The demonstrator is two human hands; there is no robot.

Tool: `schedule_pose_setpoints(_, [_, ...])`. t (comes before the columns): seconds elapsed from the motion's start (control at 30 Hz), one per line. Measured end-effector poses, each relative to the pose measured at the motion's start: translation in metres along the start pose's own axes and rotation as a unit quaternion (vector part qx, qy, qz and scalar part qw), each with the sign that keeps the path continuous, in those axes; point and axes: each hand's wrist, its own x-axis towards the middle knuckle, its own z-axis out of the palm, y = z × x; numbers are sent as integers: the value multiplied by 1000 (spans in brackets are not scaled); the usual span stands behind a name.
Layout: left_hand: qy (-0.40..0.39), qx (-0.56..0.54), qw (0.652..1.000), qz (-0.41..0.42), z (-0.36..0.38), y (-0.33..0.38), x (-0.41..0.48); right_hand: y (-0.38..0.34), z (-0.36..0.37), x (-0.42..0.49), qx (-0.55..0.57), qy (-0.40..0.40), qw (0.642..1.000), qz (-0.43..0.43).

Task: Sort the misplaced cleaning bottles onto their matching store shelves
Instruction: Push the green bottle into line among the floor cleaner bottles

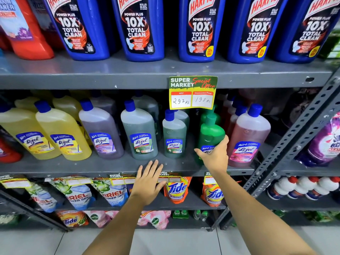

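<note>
My right hand (214,153) grips a bright green Lizol bottle (211,133) by its lower body, on the middle shelf (103,167) between a small dark green Lizol bottle (173,137) and a pink Lizol bottle (246,137). The green bottle stands roughly upright; its base is hidden behind my hand. My left hand (149,183) hovers flat with fingers spread, just below the front edge of the middle shelf, holding nothing. Yellow (60,133), purple (102,131) and larger dark green (139,133) Lizol bottles line the shelf to the left.
Blue Harpic bottles (139,28) fill the top shelf. A price tag (192,92) hangs over the middle shelf. Ariel (110,192) and Tide pouches (176,188) sit on the lower shelf. A slotted metal upright (287,142) stands at the right.
</note>
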Motion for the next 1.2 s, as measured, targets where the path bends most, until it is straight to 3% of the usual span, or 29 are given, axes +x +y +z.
schedule_pose_setpoints(0.47, [-14, 11, 1000, -11, -5, 4, -1, -1, -2, -6, -22, 2, 1000, 19])
schedule_pose_setpoints(0.6, [78, -5, 997, -19, -12, 9, -15, -1, -16, -23, -41, -52, 996, 66])
schedule_pose_setpoints(0.67, [149, -19, 989, -11, -22, 12, -22, -4, -27, -48, -76, -4, 997, -8])
schedule_pose_setpoints(0.77, [247, -19, 969, 10, -59, 12, -27, -38, -41, -74, -19, 85, 967, -239])
schedule_pose_setpoints(0.87, [349, 10, 937, 31, -122, 2, -25, -115, -48, -72, 43, 136, 876, -461])
schedule_pose_setpoints(0.93, [414, 37, 909, 24, -173, -12, -25, -176, -46, -66, 61, 170, 814, -553])
schedule_pose_setpoints(1.03, [478, 70, 876, -4, -247, -39, -30, -256, -37, -65, 56, 170, 763, -621])
schedule_pose_setpoints(1.2, [495, 134, 856, -64, -334, -94, -58, -345, -7, -69, -7, 115, 778, -617])
